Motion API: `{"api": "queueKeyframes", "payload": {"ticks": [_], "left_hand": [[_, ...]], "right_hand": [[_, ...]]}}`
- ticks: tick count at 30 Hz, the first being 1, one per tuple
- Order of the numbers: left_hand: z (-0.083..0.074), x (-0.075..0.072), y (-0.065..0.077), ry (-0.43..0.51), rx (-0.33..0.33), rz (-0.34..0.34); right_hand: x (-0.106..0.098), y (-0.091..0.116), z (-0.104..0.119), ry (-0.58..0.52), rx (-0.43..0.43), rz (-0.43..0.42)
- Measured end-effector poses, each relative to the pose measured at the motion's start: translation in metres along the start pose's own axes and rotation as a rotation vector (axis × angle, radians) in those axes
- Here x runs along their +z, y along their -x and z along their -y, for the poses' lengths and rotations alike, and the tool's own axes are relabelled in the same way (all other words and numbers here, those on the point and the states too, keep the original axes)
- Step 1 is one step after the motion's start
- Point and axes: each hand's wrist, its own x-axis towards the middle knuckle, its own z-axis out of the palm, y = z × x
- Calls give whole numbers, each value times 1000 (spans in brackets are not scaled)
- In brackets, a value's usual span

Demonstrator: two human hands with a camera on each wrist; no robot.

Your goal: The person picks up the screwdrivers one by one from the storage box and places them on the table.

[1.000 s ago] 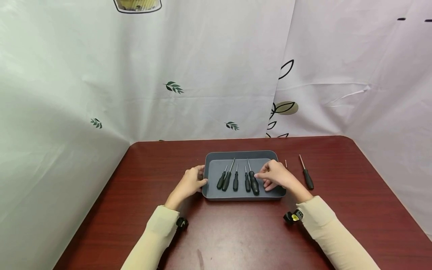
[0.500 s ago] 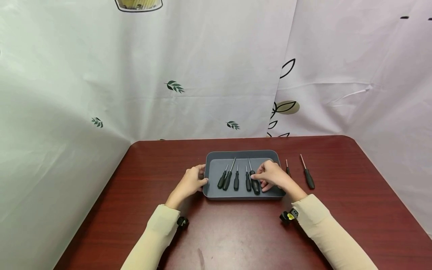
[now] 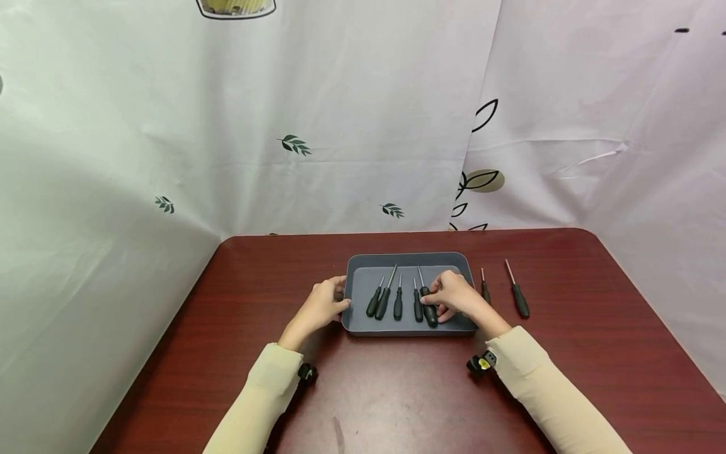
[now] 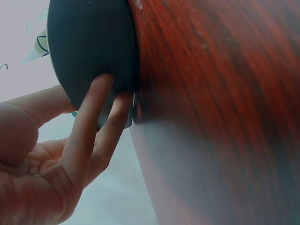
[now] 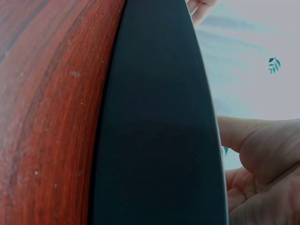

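Observation:
A grey rectangular tray [image 3: 391,332] on the table holds several black-handled screwdrivers, laid side by side with shafts pointing away. My left hand [image 3: 320,306] grips the tray's left end, its thumb at the rim. In the left wrist view, fingers of the left hand [image 4: 70,154] lie against the tray's outer wall [image 4: 93,42]. Inside the tray, my right hand [image 3: 456,296] pinches the handle of the thickest screwdriver [image 3: 431,317], the rightmost visible one. From the right wrist, the tray's front wall [image 5: 154,117] hides the fingertips of the right hand [image 5: 272,159].
Right of the tray, two more screwdrivers lie on the reddish-brown table [image 3: 397,391]: a small one [image 3: 484,290] partly behind my right hand, and a larger one [image 3: 520,301]. A white patterned curtain [image 3: 351,126] hangs behind and along both sides.
My right hand has moved slightly left, its thumb now lying on the thick screwdriver's handle. More of the small screwdriver outside the tray shows. My left hand stays at the tray.

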Motion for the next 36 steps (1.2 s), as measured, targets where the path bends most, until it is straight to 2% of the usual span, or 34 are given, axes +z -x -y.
{"api": "queueKeyframes", "payload": {"ticks": [14, 23, 36], "left_hand": [[0, 0, 1, 26, -10, 0], [0, 0, 1, 5, -2, -3], [-1, -1, 2, 40, 3, 4]], "right_hand": [[4, -2, 1, 49, -3, -35], [2, -3, 1, 55, -12, -26], [-3, -2, -3, -14, -13, 17]]}}
